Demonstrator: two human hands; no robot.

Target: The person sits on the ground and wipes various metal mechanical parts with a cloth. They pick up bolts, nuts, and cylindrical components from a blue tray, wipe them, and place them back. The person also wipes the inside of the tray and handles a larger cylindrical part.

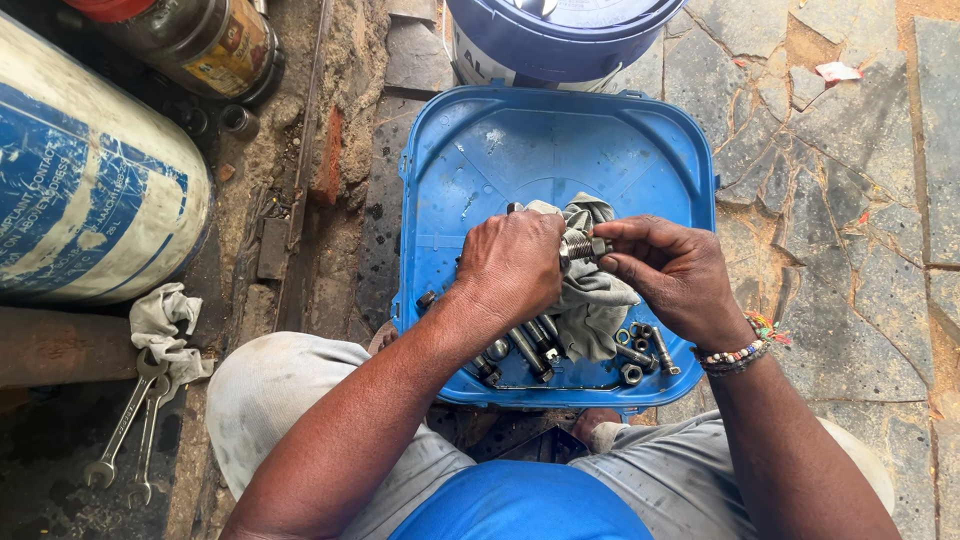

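- We hold a threaded steel bolt (580,246) between both hands, over the middle of the blue lid (450,180) that serves us as a tray.
- Our right hand (672,275) has its grip closed on the bolt's head end, thumb and fingertips pinching it from the right.
- Our left hand (512,262) is closed round the other end of the bolt together with a fold of grey rag (592,300), knuckles up; the fingers hide how much of the shank they cover.
- The bolt lies roughly level, its ribbed thread showing as a short bright stretch in the gap between the two hands; it looks dull silver and greasy.
- The rag hangs from the left hand down to the lid, bunched above and draping below the bolt.
- Under the hands, along the lid's near edge, lie more bolts (530,352), with nuts and washers (632,372) just beside them.
- The lid rests on the stone floor (850,200) between our knees, a blue bucket (560,40) touching its far edge.
- Well apart to the left, two spanners (130,420) lie on the ground beside another rag (165,320) and a blue and white drum (80,170).
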